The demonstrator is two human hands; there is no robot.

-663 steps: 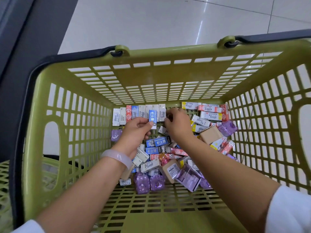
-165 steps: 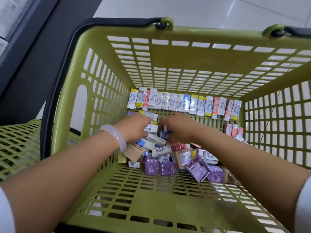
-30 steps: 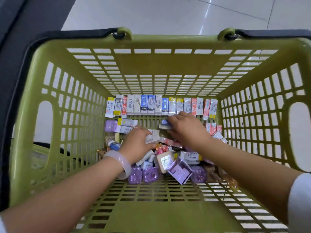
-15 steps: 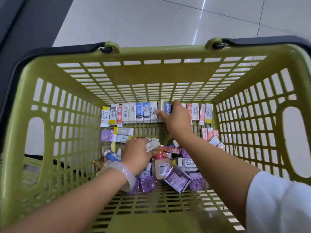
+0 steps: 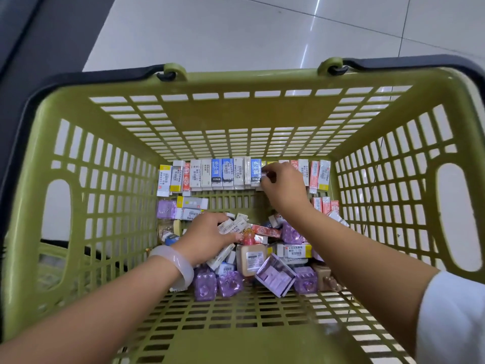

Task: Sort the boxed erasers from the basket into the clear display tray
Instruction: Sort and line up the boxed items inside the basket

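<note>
Moved: compared with half a second back, right hand (image 5: pixel 284 187) slid a touch right along the row of boxed erasers (image 5: pixel 223 173), from what I see.
Right fingers: curled, pinching the edge of a blue box (image 5: pixel 256 171) standing in that row, upper middle of the frame.
Left hand (image 5: pixel 207 237): fingers bent round a few white boxes (image 5: pixel 232 225) on the loose pile (image 5: pixel 262 256), center.
Basket (image 5: pixel 86 211): green, holds everything.
Wrist: pale bangle (image 5: pixel 175 264), lower left.

Bright, even overhead light streaks white glare across the floor tiles (image 5: pixel 309 35) ahead of me, shadows stay soft, and my wide lens bows the basket (image 5: pixel 236 82) rim, smearing the corners.
</note>
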